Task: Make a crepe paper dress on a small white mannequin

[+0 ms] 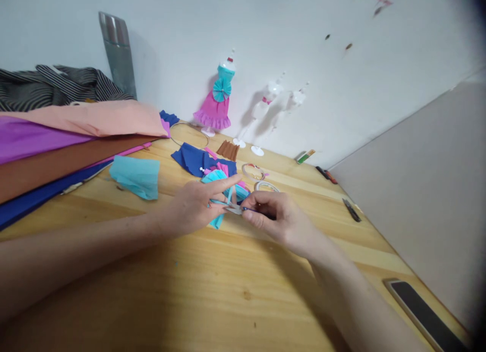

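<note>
My right hand [279,218] is closed around a pair of scissors [234,209], whose silvery blades point left toward my other hand. Opposite it, my left hand [193,202] pinches a narrow turquoise crepe paper strip [230,195] by the blades, its index finger stretched out to the right. Whether the blades touch the strip, I cannot tell. Just behind the fingers lie a pleated turquoise piece [213,176], pink scraps and a dark blue crepe paper piece [190,158], partly hidden by my hands. A flat turquoise sheet [138,176] rests left of them.
Rolls of tape [268,186] lie beyond my right hand. A doll stand in a turquoise and pink dress [218,106] and two bare white stands stand by the wall. Folded coloured paper [76,121] and a bottle [119,58] are left; a cutter [352,210] and phone [425,311] right.
</note>
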Demonstrator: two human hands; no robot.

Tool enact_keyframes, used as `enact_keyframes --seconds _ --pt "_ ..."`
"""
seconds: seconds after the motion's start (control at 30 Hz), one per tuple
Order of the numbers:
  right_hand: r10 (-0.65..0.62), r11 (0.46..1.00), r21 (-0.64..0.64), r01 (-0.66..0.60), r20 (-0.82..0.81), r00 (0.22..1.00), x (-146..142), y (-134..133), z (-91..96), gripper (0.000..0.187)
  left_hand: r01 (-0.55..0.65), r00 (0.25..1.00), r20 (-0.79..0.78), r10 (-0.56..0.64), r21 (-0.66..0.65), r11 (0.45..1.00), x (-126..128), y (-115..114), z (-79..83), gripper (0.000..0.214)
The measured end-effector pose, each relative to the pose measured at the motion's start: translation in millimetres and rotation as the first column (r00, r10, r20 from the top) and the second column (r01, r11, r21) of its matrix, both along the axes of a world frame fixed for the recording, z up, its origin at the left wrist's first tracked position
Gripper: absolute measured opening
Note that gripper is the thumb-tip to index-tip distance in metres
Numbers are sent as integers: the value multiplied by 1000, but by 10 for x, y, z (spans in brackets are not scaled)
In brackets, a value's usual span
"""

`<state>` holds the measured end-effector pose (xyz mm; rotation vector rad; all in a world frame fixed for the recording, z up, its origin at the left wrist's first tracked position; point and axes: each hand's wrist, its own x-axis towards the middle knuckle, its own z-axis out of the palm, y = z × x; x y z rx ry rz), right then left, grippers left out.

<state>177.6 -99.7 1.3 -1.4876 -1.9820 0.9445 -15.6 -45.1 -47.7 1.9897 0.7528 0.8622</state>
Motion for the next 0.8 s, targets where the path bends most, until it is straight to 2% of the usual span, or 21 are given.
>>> enact_keyframes --seconds 0.1,0.33,0.63,0.8 --pt "13 999 31 -13 -5 1000 2 3 -9 30 1 999 -34 -1 0 1000 16 -14 23 61" --pt "48 997 59 -46 -35 998 -14 17 -32 32 29 999 41 -22 -188 982 49 -72 111 66" --pt "75 995 72 -69 -81 994 -26 15 -75 39 10 999 42 0 -242 970 57 -99 137 66" --pt "73 994 84 -65 -99 992 -20 20 -113 40 38 998 66 -20 -291 956 54 -93 163 69"
